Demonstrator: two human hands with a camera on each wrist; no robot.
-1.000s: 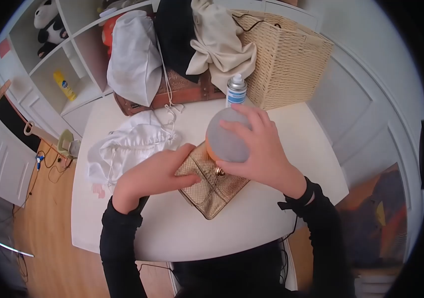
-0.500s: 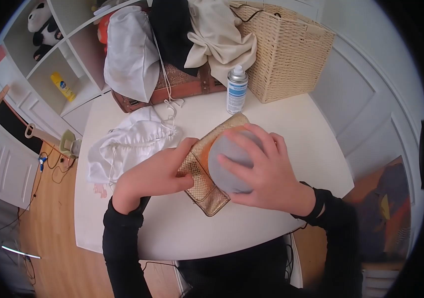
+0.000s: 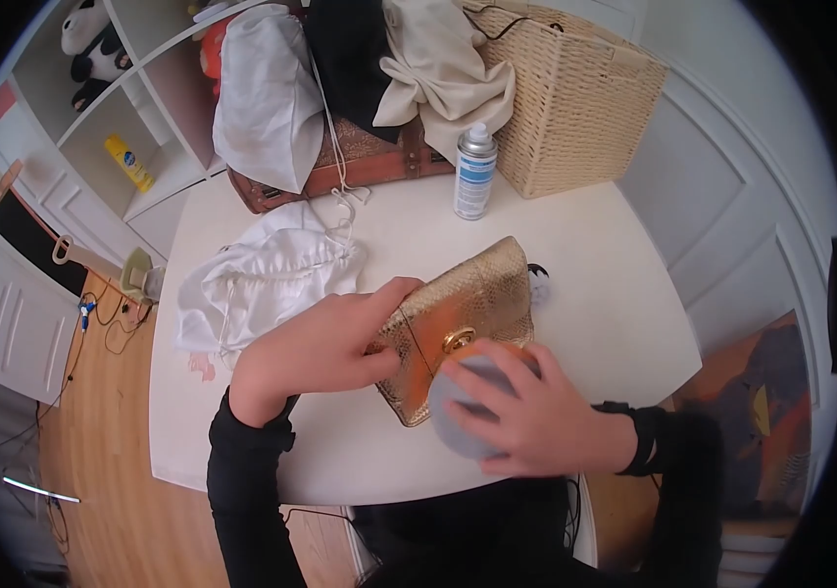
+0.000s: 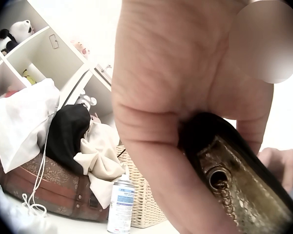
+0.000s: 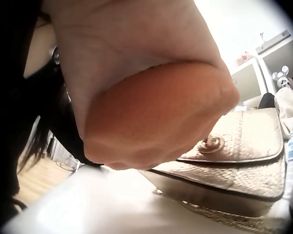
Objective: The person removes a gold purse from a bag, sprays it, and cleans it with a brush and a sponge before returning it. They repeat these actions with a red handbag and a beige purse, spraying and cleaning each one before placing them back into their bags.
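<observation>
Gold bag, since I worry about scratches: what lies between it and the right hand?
A grey and orange pad in the right hand lies between that hand and the gold bag, as the head and right wrist views show.

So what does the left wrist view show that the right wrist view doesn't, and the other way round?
Only the left wrist view shows the left hand gripping the gold bag, the brown suitcase and the panda toy. Only the right wrist view shows the orange pad and the bag's round clasp. Both share the bag, the spray can and the beige cloth.
</observation>
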